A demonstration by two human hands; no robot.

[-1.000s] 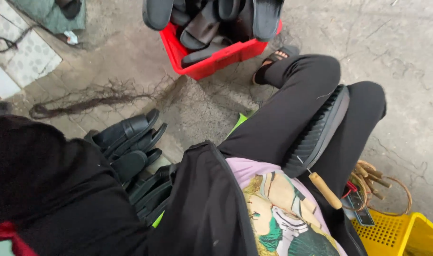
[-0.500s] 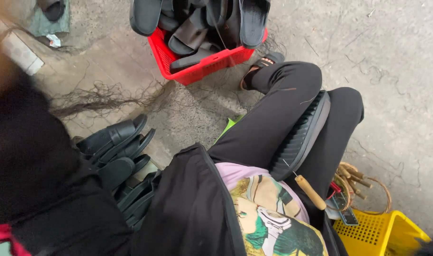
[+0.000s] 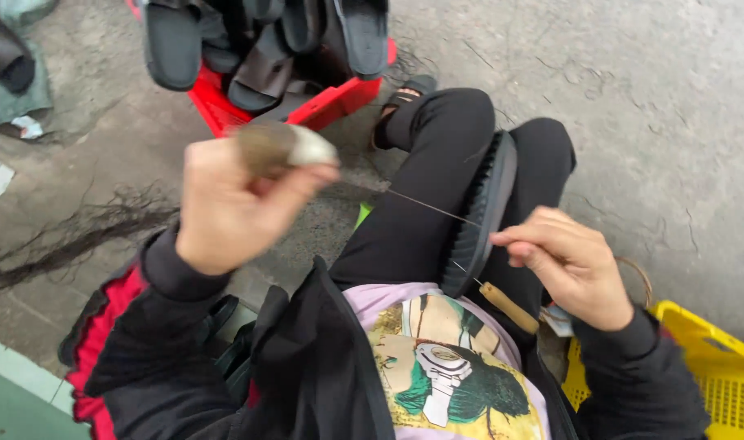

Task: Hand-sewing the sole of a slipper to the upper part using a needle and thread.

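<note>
Grey concrete floor surrounds the seated person. Both hands have just come into view: at lower right, the right hand [image 3: 572,265] pinches a thread [image 3: 433,210] above the black sole [image 3: 479,216] clamped between the knees; at centre left, the left hand [image 3: 229,204] grips a blurred lump [image 3: 286,147]. Farther up, the red crate [image 3: 327,102] holds sandals.

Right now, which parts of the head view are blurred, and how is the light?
Head view: the left hand and the rounded lump it pinches are motion-blurred; the right hand, thin thread and black sandal sole on the lap look sharper; light is soft and even, without glare or hard shadows.
</note>
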